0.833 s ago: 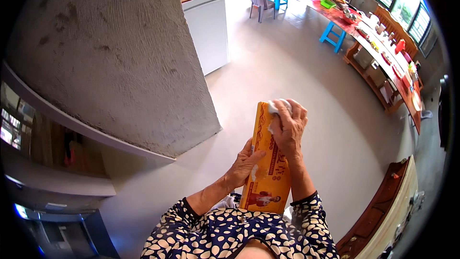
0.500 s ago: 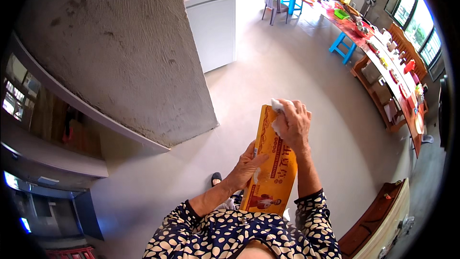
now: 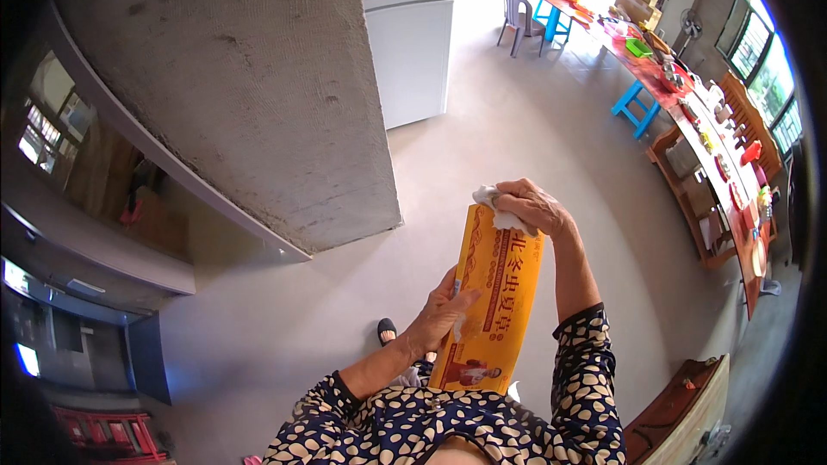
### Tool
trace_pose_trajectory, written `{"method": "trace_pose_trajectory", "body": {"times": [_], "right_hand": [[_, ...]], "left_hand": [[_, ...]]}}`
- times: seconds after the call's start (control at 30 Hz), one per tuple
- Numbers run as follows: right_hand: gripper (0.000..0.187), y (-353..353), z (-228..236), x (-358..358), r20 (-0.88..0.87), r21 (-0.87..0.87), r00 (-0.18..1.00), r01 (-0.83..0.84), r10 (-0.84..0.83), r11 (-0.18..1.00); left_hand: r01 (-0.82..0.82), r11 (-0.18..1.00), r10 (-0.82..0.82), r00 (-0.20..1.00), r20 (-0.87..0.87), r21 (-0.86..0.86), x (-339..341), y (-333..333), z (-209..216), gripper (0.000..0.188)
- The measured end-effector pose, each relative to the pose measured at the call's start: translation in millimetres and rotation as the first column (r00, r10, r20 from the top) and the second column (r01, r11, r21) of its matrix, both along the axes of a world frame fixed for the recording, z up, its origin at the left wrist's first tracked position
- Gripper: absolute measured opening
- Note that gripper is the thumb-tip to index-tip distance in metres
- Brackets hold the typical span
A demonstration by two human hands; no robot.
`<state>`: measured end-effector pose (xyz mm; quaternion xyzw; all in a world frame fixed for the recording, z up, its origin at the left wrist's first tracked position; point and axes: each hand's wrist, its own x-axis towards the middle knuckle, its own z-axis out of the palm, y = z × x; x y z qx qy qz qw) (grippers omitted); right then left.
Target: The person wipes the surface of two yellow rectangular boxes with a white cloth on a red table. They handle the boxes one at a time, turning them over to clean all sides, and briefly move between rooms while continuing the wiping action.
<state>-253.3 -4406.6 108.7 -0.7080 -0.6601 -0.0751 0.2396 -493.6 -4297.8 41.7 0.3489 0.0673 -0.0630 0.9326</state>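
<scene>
A long flat yellow-orange box (image 3: 495,310) with printed lettering and a small picture of a figure is held upright in front of my body. Along its left edge, my left hand (image 3: 442,317) grips it with the thumb lying across the front face. At the top end of the box, my right hand (image 3: 532,207) is closed on a crumpled white tissue (image 3: 510,220), which touches the box's upper edge. The box's lower end reaches my patterned top, and its back is hidden.
A rough grey wall (image 3: 233,103) stands at the left, with a white chest freezer (image 3: 413,52) behind it. Long tables (image 3: 702,142) bearing dishes run along the right. A grey plastic chair (image 3: 517,21) and a blue stool (image 3: 636,109) stand farther off. A wooden piece (image 3: 676,413) is at lower right.
My right hand with the tissue has shifted from the box's upper front face to its top end, uncovering more lettering. My left hand keeps its hold. The whole view has turned slightly.
</scene>
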Motion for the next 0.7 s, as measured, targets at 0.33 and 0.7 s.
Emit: {"method": "trace_pose_trajectory", "body": {"times": [0.33, 0.7], "right_hand": [[0.022, 15, -22, -41, -0.283, -0.175, 0.750, 0.572, -0.598, 0.801], [0.063, 22, -41, -141, -0.152, 0.065, 0.905, 0.411, -0.398, 0.909]], "left_hand": [[-0.162, 0.987, 0.163, 0.987, 0.004, -0.021, -19, 18, -2, 0.054], [-0.329, 0.942, 0.331, 0.944, -0.015, 0.070, -17, 22, 26, 0.054]]}}
